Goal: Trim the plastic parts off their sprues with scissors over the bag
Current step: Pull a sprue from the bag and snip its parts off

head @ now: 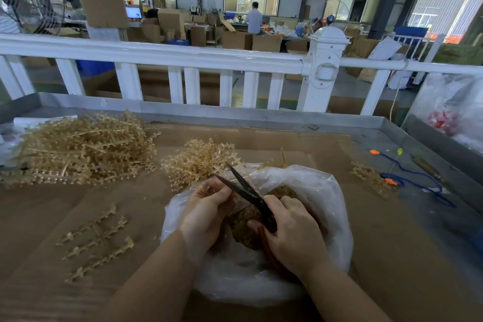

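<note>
The open plastic bag (pixel 300 191) is the anchor here. Beyond it to the left sits the big pile of untrimmed sprues (pixel 81 149). Right over the bag, the left hand (pixel 206 209) pinches one sprue, while the right hand (pixel 292 230) curls round the scissors (pixel 245 191), blades spread. Probably best to snip close to the stem, low over the opening, so parts drop in. The held sprue's mostly hidden by fingers, and the scissor handles too.
</note>
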Demonstrator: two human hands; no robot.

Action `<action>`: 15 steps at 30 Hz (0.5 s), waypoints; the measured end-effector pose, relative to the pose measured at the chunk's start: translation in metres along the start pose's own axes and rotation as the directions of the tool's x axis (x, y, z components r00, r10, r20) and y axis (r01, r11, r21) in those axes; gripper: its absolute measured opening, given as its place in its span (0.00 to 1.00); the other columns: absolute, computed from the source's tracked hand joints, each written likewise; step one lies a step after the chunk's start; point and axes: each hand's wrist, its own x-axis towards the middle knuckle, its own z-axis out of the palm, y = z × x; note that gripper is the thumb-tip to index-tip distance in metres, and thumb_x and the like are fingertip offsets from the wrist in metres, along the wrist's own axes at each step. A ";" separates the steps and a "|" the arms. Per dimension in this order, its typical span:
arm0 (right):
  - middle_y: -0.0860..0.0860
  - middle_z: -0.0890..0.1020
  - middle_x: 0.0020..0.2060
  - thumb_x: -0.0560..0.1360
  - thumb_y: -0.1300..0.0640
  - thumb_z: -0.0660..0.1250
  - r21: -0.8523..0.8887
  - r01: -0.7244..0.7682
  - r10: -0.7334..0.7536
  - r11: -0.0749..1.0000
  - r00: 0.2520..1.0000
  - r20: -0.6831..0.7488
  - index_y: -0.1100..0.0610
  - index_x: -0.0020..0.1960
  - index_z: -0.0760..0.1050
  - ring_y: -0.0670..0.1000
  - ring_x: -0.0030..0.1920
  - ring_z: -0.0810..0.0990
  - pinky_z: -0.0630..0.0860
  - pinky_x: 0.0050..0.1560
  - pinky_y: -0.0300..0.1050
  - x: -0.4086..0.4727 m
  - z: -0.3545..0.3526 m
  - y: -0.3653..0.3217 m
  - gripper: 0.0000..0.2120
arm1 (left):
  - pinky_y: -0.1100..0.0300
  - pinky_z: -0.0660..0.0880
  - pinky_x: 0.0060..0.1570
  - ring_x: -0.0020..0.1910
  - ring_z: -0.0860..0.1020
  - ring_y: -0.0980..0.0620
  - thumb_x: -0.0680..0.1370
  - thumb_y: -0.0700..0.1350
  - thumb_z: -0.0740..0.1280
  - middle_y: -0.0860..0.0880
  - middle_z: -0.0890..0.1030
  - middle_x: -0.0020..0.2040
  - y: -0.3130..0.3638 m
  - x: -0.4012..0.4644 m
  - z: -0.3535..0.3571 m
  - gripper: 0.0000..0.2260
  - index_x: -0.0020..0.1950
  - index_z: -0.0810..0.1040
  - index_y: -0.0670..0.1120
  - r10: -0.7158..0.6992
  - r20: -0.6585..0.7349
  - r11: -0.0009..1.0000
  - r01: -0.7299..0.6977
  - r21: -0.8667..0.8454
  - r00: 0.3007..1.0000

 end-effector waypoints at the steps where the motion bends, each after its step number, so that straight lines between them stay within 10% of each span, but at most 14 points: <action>1: 0.48 0.79 0.47 0.74 0.38 0.60 -0.014 0.001 -0.001 1.000 1.000 0.007 0.51 0.61 0.74 0.50 0.48 0.75 0.75 0.49 0.43 0.000 0.000 0.000 0.22 | 0.58 0.80 0.34 0.35 0.83 0.48 0.76 0.30 0.61 0.43 0.82 0.35 0.001 0.000 0.000 0.08 0.42 0.74 0.40 -0.002 0.001 1.000 0.002 0.003 1.000; 15: 0.49 0.81 0.47 0.75 0.38 0.60 -0.037 0.023 -0.021 0.999 0.999 0.048 0.51 0.61 0.75 0.49 0.47 0.77 0.76 0.48 0.42 0.003 -0.002 0.000 0.22 | 0.55 0.81 0.42 0.41 0.83 0.45 0.76 0.28 0.60 0.39 0.82 0.42 0.002 -0.003 0.001 0.07 0.46 0.76 0.37 0.005 0.073 0.999 -0.009 0.052 0.997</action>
